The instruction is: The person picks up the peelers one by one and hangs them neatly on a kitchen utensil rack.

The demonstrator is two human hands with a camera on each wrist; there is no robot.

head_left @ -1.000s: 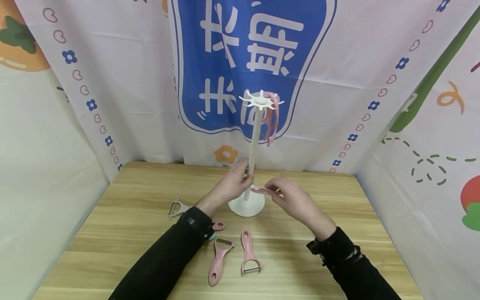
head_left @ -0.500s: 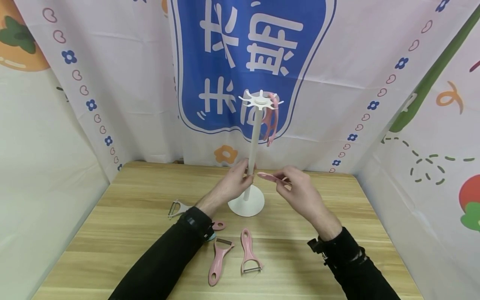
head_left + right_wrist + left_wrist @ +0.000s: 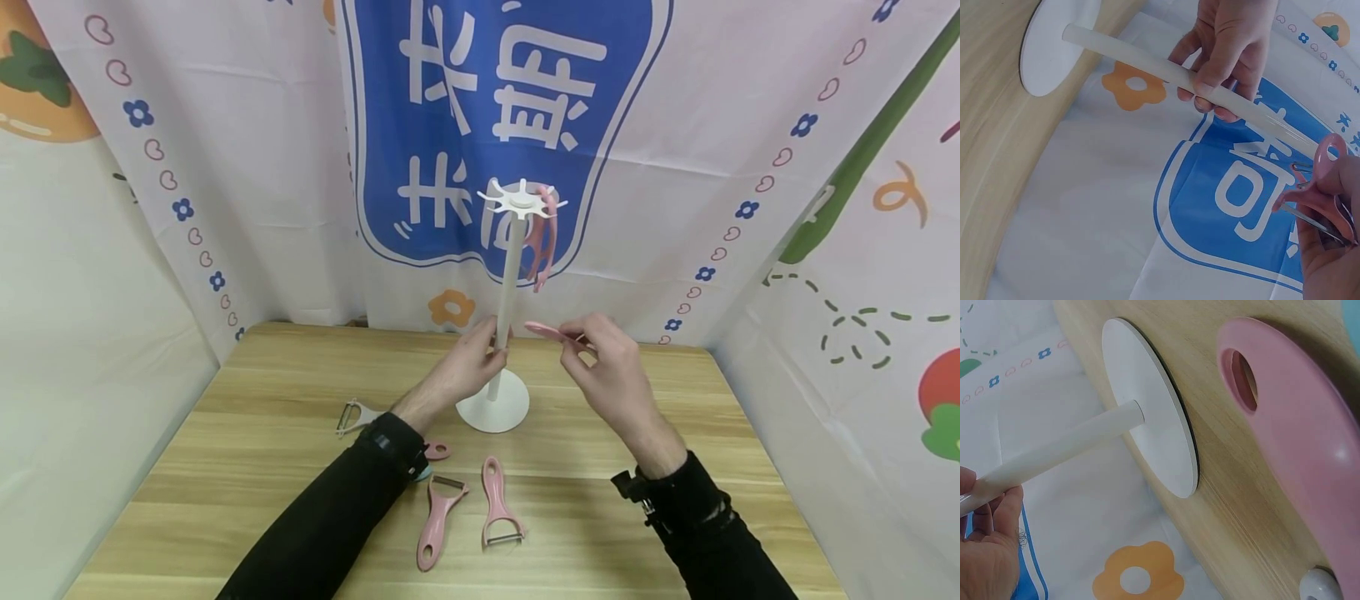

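A white stand [image 3: 508,283] with a round base rises from the table, its top ringed by several hooks [image 3: 519,198]. My left hand [image 3: 463,367] grips its pole low down, fingers curled round it. Between thumb and fingers of my right hand [image 3: 613,367] is a pink peeler [image 3: 546,331], its handle end pointing left toward the pole, apart from it. The right wrist view shows this peeler's [image 3: 1317,187] forked head and metal blade close to the palm. Pink peelers [image 3: 542,242] hang from the hooks on the right; their overlap hides how many.
Two pink peelers [image 3: 433,529] lie on the table [image 3: 600,533] in front of the stand. Beside my left forearm are a white peeler [image 3: 360,417] and a pink handle [image 3: 438,451], partly covered by the sleeve. Printed cloth [image 3: 262,167] stands behind and at both sides.
My right hand has risen and moved slightly right with the pink peeler, away from the stand's base. The left hand keeps its grip on the pole.
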